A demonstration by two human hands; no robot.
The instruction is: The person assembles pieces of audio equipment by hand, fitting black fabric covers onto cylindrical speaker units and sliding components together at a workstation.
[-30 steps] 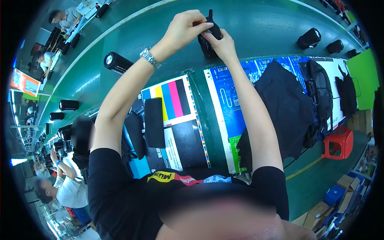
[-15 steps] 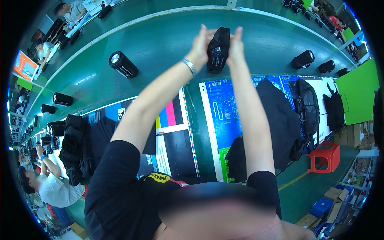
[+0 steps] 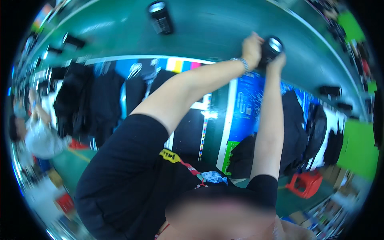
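Out over the green work surface, to the right of centre, a black cylindrical speaker (image 3: 267,56) with a bright silver round end is between my two hands. My left hand (image 3: 252,52), with a silver band at the wrist, presses its fingers to the speaker's left side. From the near right, my right hand (image 3: 278,62) grips its lower side; some of its fingers are hidden. Motion blurs the fine detail. Another black cylindrical speaker (image 3: 162,20) with a silver end stands farther left on the green surface (image 3: 204,32).
Black cloth pieces (image 3: 108,100) lie piled on printed sheets to the left, with more black cloth (image 3: 292,128) to the right. Smaller dark cylinders (image 3: 330,91) line the right side. A red stool (image 3: 305,185) stands at lower right. A co-worker (image 3: 42,134) is at far left.
My hands have swung right with the black speaker, and its silver end now shows. The whole view has turned, so the left speaker appears higher and farther right.
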